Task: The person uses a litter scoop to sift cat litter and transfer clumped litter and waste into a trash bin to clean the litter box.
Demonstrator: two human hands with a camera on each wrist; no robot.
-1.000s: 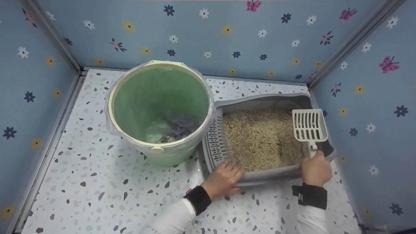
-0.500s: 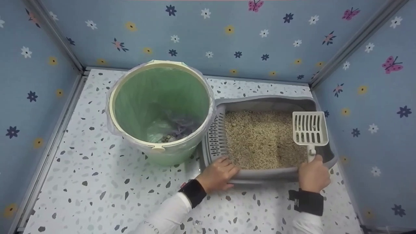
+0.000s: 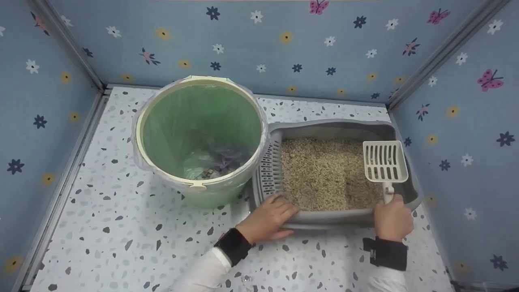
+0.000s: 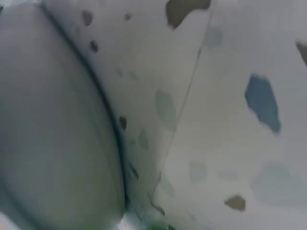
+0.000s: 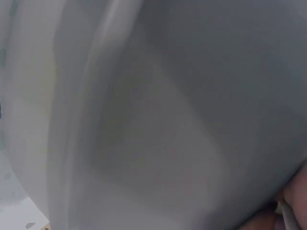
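A grey litter box (image 3: 332,218) holding tan granular litter (image 3: 320,174) stands at the right of the head view. My left hand (image 3: 267,219) grips its front left rim, fingers over the edge and thumb outside. My right hand (image 3: 393,219), by the front right corner, holds the handle of a white slotted litter scoop (image 3: 385,178). The scoop's head is above the right part of the litter, and a few small bits show at its slots. The box's outer wall (image 5: 158,120) fills most of the right wrist view; a grey curved surface (image 4: 57,124) borders the left wrist view.
Close to the box's left side stands a green bin (image 3: 211,198) lined with a clear bag. Some purplish plastic (image 3: 229,158) and small debris lie in its bottom. Flower-patterned blue panels (image 3: 275,48) enclose the speckled table (image 3: 134,231) at the back and both sides.
The box's front edge has shifted up slightly in view and its back edge down. The scoop has dipped a little. My left wrist has moved a bit left, with the fingers still at the rim.
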